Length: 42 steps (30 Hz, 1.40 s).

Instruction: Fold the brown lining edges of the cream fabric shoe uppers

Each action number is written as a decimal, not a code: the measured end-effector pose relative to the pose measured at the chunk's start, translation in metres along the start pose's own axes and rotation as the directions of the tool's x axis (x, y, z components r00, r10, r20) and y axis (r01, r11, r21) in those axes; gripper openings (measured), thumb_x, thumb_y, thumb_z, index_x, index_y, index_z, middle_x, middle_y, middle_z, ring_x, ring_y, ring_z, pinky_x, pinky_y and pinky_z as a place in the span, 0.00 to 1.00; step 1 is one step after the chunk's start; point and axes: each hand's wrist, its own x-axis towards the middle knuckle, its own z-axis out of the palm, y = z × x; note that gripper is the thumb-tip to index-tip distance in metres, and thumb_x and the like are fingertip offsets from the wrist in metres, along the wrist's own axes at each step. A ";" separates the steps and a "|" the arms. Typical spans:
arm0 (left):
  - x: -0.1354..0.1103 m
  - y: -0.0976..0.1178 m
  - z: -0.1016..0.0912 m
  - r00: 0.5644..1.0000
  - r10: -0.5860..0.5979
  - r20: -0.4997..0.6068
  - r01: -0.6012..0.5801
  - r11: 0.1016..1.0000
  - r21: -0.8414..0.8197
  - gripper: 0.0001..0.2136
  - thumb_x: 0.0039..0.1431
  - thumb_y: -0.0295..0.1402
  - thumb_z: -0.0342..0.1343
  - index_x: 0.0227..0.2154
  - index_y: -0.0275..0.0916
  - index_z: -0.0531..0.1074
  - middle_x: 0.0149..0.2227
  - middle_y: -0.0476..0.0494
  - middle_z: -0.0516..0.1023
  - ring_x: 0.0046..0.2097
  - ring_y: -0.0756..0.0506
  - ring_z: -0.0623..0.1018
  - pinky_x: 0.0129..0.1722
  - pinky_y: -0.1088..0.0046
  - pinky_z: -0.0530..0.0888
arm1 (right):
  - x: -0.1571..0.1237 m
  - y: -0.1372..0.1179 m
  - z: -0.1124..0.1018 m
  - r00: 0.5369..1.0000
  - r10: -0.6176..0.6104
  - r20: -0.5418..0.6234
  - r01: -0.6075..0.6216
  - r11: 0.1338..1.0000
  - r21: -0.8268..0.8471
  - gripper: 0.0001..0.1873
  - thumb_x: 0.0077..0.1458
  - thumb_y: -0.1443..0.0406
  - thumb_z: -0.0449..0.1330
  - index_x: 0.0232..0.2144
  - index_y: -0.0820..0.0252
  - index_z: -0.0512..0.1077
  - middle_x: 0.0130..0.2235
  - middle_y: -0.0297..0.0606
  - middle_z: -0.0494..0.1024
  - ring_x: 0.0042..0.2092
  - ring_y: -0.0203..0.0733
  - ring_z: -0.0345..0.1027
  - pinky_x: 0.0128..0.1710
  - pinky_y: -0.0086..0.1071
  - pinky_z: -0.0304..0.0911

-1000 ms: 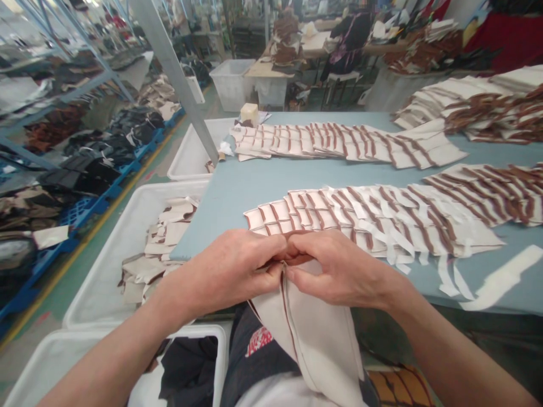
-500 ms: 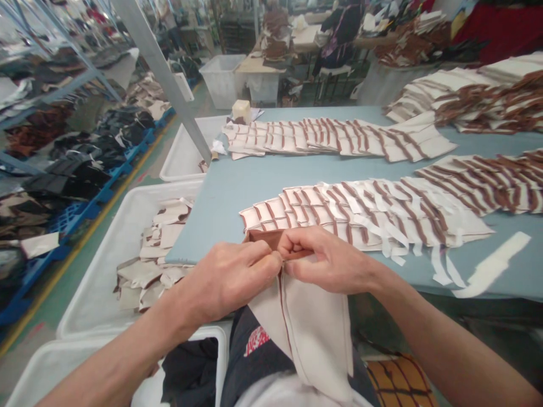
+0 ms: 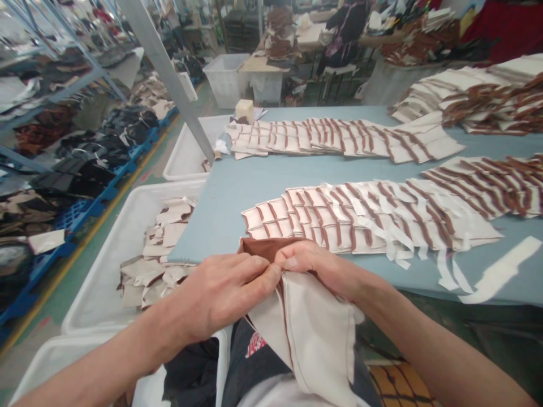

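Over my lap hangs a cream leather-like piece (image 3: 316, 322) with a stitched seam down its middle and a brown inner side showing at the top. My left hand (image 3: 237, 285) pinches its upper edge at the seam, thumb and fingers pressed together. Right beside it, my right hand (image 3: 316, 263) is closed on the same edge, fingertips nearly touching the left thumb. Some of the right fingers are hidden behind the material. Just past my hands, a row of overlapping cream pieces with brown edges (image 3: 339, 220) lies on the blue table (image 3: 254, 181).
White strips (image 3: 396, 240) lie over the near row and hang off the table edge. A second row (image 3: 331, 138) lies behind. White bins (image 3: 97, 282) with cream pieces stand at the left, near a metal post (image 3: 169, 79). A person (image 3: 345, 34) sits at a far table.
My right hand has rolled over, its thumb now on top at the seam and its fingers going behind the piece. More of the brown inner side shows. The view has shifted slightly.
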 end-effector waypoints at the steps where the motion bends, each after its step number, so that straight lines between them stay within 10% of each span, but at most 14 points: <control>1: -0.001 0.002 0.002 0.999 -0.029 -0.036 0.028 1.000 -0.012 0.11 0.72 0.24 0.45 0.54 0.34 0.65 0.35 0.45 0.81 0.32 0.48 0.79 0.30 0.74 0.72 | 0.000 0.000 0.001 1.000 -0.001 0.006 0.001 0.999 0.036 0.12 0.55 0.59 0.57 0.25 0.59 0.68 0.29 0.34 0.69 0.31 0.38 0.61 0.30 0.28 0.58; 8: 0.003 0.013 0.008 0.966 -0.152 -0.208 0.111 0.974 -0.198 0.10 0.65 0.21 0.51 0.46 0.40 0.67 0.34 0.48 0.81 0.31 0.51 0.78 0.28 0.76 0.67 | -0.007 -0.015 0.007 0.995 0.096 0.022 -0.097 0.995 0.033 0.11 0.46 0.59 0.61 0.26 0.59 0.66 0.24 0.28 0.64 0.25 0.32 0.52 0.24 0.25 0.47; 14: 0.011 0.017 -0.008 0.912 -0.408 -0.031 0.343 0.803 -0.487 0.05 0.63 0.24 0.51 0.37 0.39 0.70 0.28 0.54 0.75 0.27 0.53 0.73 0.30 0.78 0.66 | -0.019 -0.032 0.014 0.974 -0.188 -0.125 0.096 0.848 -0.522 0.02 0.51 0.68 0.56 0.27 0.58 0.66 0.26 0.30 0.71 0.28 0.35 0.61 0.28 0.27 0.54; 19: 0.015 0.012 -0.020 0.915 -0.351 0.197 0.401 0.746 -0.532 0.17 0.75 0.33 0.43 0.29 0.38 0.70 0.26 0.52 0.73 0.30 0.51 0.72 0.33 0.77 0.66 | -0.026 -0.037 0.017 0.915 -0.399 -0.056 0.237 0.647 -0.725 0.06 0.50 0.72 0.53 0.28 0.57 0.66 0.26 0.30 0.73 0.27 0.35 0.65 0.30 0.28 0.58; 26: 0.012 0.018 -0.008 0.973 -0.229 0.034 0.223 0.888 -0.403 0.12 0.71 0.27 0.48 0.31 0.37 0.72 0.28 0.49 0.77 0.29 0.50 0.73 0.31 0.74 0.66 | -0.032 -0.031 0.014 0.886 -0.464 -0.008 0.278 0.544 -0.792 0.06 0.52 0.72 0.53 0.29 0.56 0.67 0.28 0.32 0.75 0.30 0.36 0.68 0.32 0.29 0.57; 33: 0.019 0.020 0.001 0.951 -0.307 -0.022 0.264 0.850 -0.456 0.11 0.61 0.21 0.52 0.24 0.37 0.69 0.22 0.54 0.72 0.25 0.54 0.69 0.28 0.76 0.62 | -0.034 -0.036 0.007 0.949 -0.306 0.070 0.223 0.501 -0.836 0.08 0.57 0.72 0.53 0.32 0.59 0.72 0.30 0.33 0.76 0.31 0.37 0.69 0.32 0.30 0.54; 38: 0.022 0.017 -0.001 0.935 -0.352 0.041 0.322 0.794 -0.516 0.10 0.62 0.22 0.54 0.25 0.38 0.68 0.22 0.56 0.70 0.24 0.55 0.67 0.27 0.77 0.61 | -0.036 -0.028 0.010 0.843 -0.531 0.093 0.282 0.288 -0.915 0.12 0.56 0.73 0.52 0.24 0.60 0.71 0.24 0.36 0.73 0.27 0.39 0.66 0.29 0.33 0.51; 42: 0.023 0.014 0.002 0.937 -0.348 -0.006 0.303 0.824 -0.478 0.13 0.66 0.28 0.57 0.24 0.38 0.68 0.21 0.56 0.69 0.24 0.54 0.67 0.26 0.76 0.59 | -0.040 -0.022 0.010 0.831 -0.555 0.039 0.341 0.451 -0.825 0.10 0.55 0.72 0.51 0.28 0.59 0.71 0.25 0.33 0.73 0.27 0.37 0.66 0.29 0.32 0.55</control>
